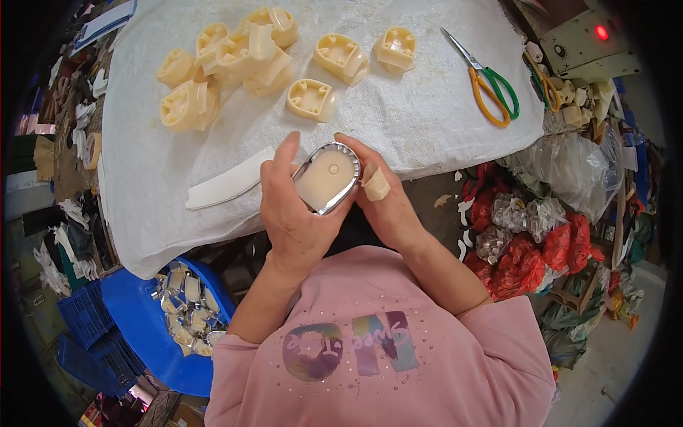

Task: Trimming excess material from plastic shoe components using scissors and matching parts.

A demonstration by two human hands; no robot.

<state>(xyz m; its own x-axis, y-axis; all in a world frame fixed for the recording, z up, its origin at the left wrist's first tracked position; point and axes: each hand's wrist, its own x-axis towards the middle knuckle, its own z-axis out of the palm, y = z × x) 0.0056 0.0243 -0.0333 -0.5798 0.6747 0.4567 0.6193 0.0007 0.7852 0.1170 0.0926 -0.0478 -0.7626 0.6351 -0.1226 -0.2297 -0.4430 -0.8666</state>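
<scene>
In the head view, the person's left hand point(295, 213) is cupping a cream plastic piece with a shiny metal rim point(326, 178) from below and from the left, its grip wrapped closed around the piece, the thumb rising along the piece's left edge. The right hand point(380, 203) is pressing against the right side of the same piece, its grip pinching the metal rim near the top; one finger is wearing a tan bandage point(376, 183). The piece is hanging just above the near edge of the counter point(441, 128), which is lying under a white cloth, in front of the person's pink shirt point(398, 356).

On the cloth behind the hands, a heap of cream plastic parts point(228, 60) is lying at the far left, with three more single ones beside it; the nearest single part point(311, 98) is sitting just beyond the left thumb. A white curved strip point(228, 186) is lying just left of the left hand. Scissors with green and yellow handles point(487, 82) are resting well apart to the right.

Below the counter on the left, a blue tub point(135, 313) is holding shiny metal rims point(185, 313). On the right, red and clear bags point(533, 235) are piling on the floor
</scene>
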